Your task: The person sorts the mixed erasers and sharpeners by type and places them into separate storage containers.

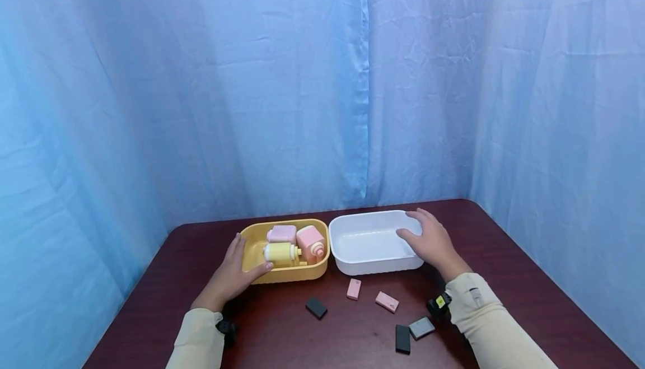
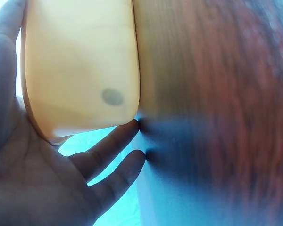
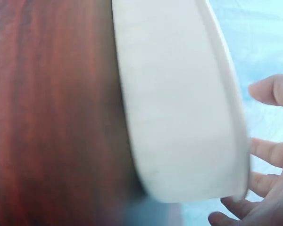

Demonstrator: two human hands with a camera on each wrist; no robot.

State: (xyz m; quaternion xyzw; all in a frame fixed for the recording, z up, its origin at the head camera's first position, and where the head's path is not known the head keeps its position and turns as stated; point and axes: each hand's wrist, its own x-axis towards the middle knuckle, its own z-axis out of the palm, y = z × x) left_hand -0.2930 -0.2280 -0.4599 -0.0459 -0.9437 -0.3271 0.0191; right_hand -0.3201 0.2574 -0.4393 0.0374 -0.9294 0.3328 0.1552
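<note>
Left hand [image 1: 230, 279]: your fingers are spread round the left end of the yellow box [image 1: 297, 274], thumb at its near rim, the rest by its left side.
Right hand [image 1: 434, 243]: your fingers are spread at the right end of the white box [image 1: 378, 267], thumb out over it, the rest toward its far rim.
Handling: for a sound hold on either box, I judge, set thumb and fingers on opposite walls and press evenly; keep the yellow one flat, as its load could roll.
Yellow box: on the left, holding a yellow bottle [image 1: 279, 253] near, a lilac bottle [image 1: 283, 233] behind it and a pink bottle [image 1: 308, 238] to the right.
White box: just right of the yellow one.
Blocks: nearer you on the bench [image 1: 353, 344] lie two pink blocks [image 1: 354, 289] [image 1: 387, 302], two black blocks [image 1: 316, 308] [image 1: 402, 339] and a grey block [image 1: 421, 327].
Hard to see: how firmly your left fingers press; whether the right ones touch the box; whether the boxes touch. The right wrist view is blurred and cuts your hand off; marks on the pink blocks are too small to read.
</note>
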